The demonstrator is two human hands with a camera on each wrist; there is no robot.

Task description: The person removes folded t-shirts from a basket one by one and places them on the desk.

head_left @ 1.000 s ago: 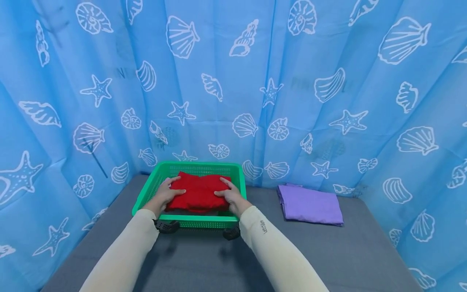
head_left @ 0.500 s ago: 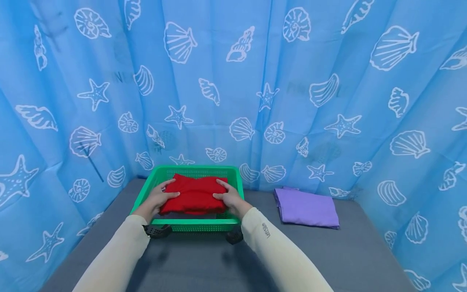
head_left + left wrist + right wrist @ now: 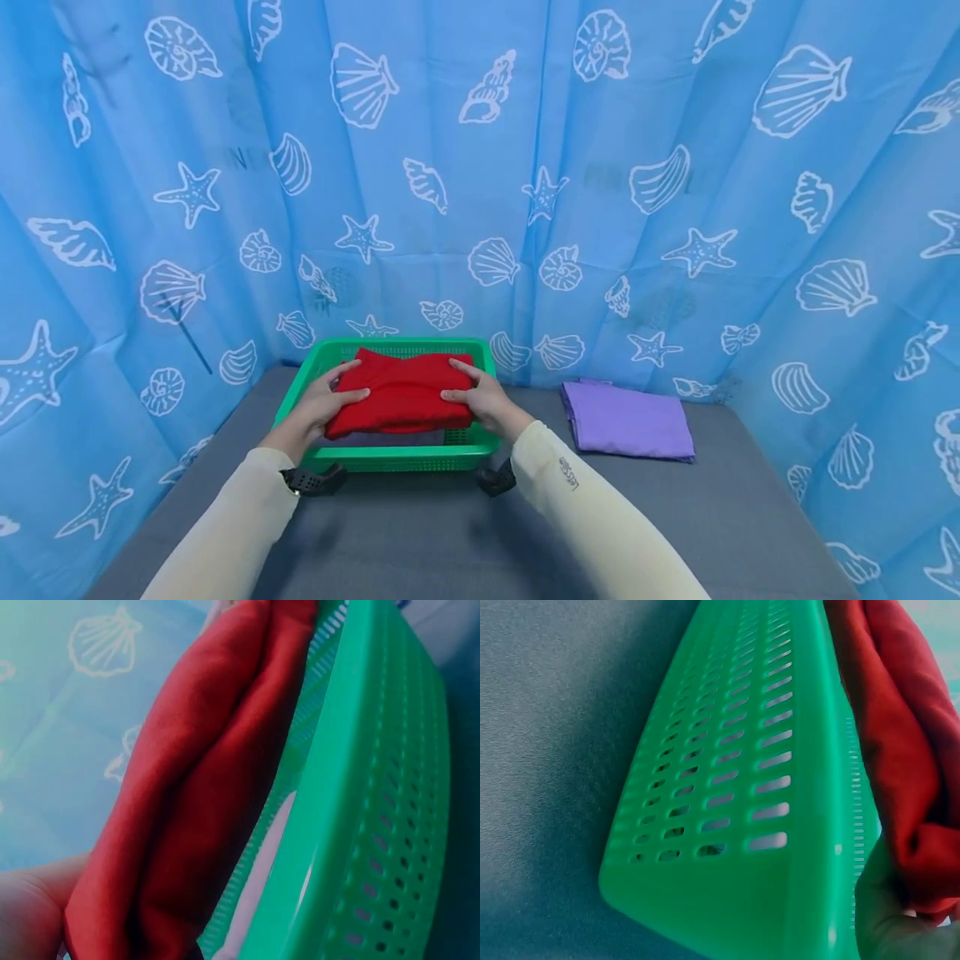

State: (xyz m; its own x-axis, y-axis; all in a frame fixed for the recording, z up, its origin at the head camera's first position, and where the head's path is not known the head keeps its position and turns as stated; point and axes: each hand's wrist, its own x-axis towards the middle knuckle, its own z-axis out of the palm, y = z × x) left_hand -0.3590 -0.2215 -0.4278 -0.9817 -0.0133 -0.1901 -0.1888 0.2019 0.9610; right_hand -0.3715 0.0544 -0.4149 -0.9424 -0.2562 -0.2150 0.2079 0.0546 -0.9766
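Both arms are stretched forward, and the red cloth (image 3: 405,393) is pinched at its two side ends by the left hand (image 3: 318,406) and the right hand (image 3: 489,400), thumbs laid on top. It is held over the green basket (image 3: 397,454), its near edge just behind the front rim — a narrow gap is seen there. Through it a pale cloth (image 3: 259,874) is glimpsed inside; whether the two are touching cannot be told. A purple cloth (image 3: 632,422) is parted from the basket by grey tabletop (image 3: 536,433).
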